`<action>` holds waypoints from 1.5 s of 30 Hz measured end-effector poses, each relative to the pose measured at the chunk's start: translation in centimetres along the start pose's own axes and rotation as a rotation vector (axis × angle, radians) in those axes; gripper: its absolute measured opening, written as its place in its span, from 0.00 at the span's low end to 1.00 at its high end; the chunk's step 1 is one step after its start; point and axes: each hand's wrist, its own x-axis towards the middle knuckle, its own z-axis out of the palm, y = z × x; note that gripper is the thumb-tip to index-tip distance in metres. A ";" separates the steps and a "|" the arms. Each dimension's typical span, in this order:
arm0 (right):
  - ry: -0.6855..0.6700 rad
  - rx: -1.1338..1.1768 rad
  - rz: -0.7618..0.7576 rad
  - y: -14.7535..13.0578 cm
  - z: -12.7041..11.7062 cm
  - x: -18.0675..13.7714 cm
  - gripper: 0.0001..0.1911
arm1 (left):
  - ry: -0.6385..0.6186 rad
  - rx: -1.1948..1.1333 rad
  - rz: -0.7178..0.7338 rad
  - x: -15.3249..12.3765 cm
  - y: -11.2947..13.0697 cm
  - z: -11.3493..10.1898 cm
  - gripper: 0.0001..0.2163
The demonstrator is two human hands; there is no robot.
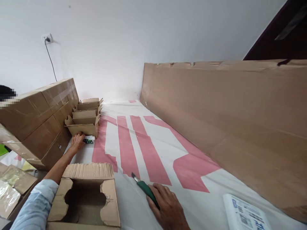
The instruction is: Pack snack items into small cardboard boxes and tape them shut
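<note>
My right hand (168, 204) is wrapped around a green utility knife (146, 189), its blade pointing forward and left over the cloth. Reaching far forward, my left hand (78, 142) has its fingers closed on the left end of a small white and green box (89, 139), in front of the nearest carton of a row. That carton (82, 129) stands with its flaps up, as do several others behind it. Close to me, an open cardboard box (111, 204) with cut-out flaps shows a dark inside; it stands right of my left forearm.
Taped stacked cartons (35, 118) form a wall at the left. A long cardboard panel (227, 111) stands along the right side. On the white and red cloth (134, 140), a white printed package (246, 212) lies at lower right. A plugged-in cord (51, 60) hangs down the wall.
</note>
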 end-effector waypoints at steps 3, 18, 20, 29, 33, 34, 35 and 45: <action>0.001 -0.008 -0.009 -0.2 -0.1 0.3 0.11 | 0.032 -0.111 0.034 -1.5 -0.2 -3.8 0.18; -0.041 -0.007 -0.036 0.2 0.9 -0.5 0.11 | -0.383 0.011 0.339 -35.0 10.6 -10.0 0.29; -0.073 0.004 -0.017 0.0 0.9 -0.4 0.11 | -0.298 0.153 0.324 -35.3 10.8 -8.0 0.24; -0.098 -0.002 0.009 -1.1 0.3 0.2 0.10 | 0.093 0.245 0.258 -26.0 6.7 -4.7 0.12; -0.023 -0.022 -0.058 -0.5 0.8 -0.2 0.10 | 0.140 0.220 0.151 -21.2 4.6 -4.4 0.16; -0.008 -0.024 -0.077 -0.2 0.9 -0.3 0.10 | 0.150 0.212 0.116 -20.3 4.2 -4.1 0.17; 0.006 -0.024 -0.097 0.0 0.9 -0.4 0.10 | 0.157 0.205 0.079 -19.4 3.8 -3.7 0.17; -0.009 0.027 -0.118 0.2 -0.4 -0.8 0.10 | 0.161 0.142 -0.153 -15.7 3.7 0.9 0.28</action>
